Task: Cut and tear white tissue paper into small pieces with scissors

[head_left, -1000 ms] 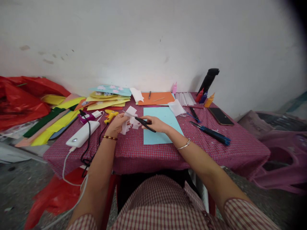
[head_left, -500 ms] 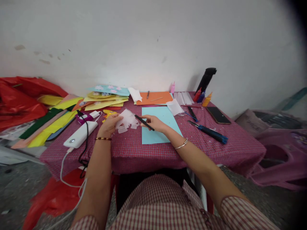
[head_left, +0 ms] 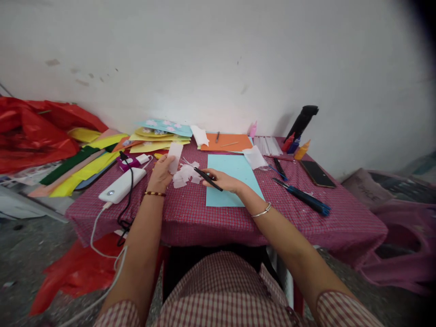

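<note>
White paper strip [head_left: 175, 156]: was held roughly upright above the table, pinched at its lower end, long axis running up and away from the person.
Left hand [head_left: 159, 176]: was closed on the strip; the nearer hand to it.
Right hand [head_left: 223, 180]: was clasped round a slender black tool [head_left: 207, 179], scissors or pen not determined; tip was directed left toward the strip, just short of it.
Paper scraps [head_left: 186, 175]: were found between the hands.
Surface: red checked tablecloth [head_left: 190, 218]; light blue sheet [head_left: 235, 190] was noted under the right hand, power bank [head_left: 121, 186] to the left.
Room: white wall [head_left: 218, 59] behind; red plastic sheeting [head_left: 34, 131] at far left.
</note>
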Motion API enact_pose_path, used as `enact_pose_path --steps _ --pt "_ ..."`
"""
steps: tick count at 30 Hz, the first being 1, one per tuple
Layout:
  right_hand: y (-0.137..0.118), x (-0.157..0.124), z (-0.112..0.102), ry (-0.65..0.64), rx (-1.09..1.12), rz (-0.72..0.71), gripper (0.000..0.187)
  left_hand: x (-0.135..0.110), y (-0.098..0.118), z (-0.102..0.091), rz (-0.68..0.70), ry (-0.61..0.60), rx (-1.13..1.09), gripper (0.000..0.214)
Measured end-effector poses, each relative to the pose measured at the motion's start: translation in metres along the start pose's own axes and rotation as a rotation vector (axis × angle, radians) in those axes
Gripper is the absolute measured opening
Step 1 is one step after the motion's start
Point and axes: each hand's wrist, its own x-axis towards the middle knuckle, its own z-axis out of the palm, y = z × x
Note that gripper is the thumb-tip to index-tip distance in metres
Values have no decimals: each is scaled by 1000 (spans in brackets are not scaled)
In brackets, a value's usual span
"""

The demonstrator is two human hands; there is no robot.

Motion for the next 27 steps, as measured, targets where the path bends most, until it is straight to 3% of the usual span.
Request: enact_pose_path --steps 8,27 --pt "-6 10 5 50 26 30 60 -1 -7 4 -81 -83 62 24" --pt "-16 8 12 113 188 80 47 -5 -2 8 -176 -91 70 20"
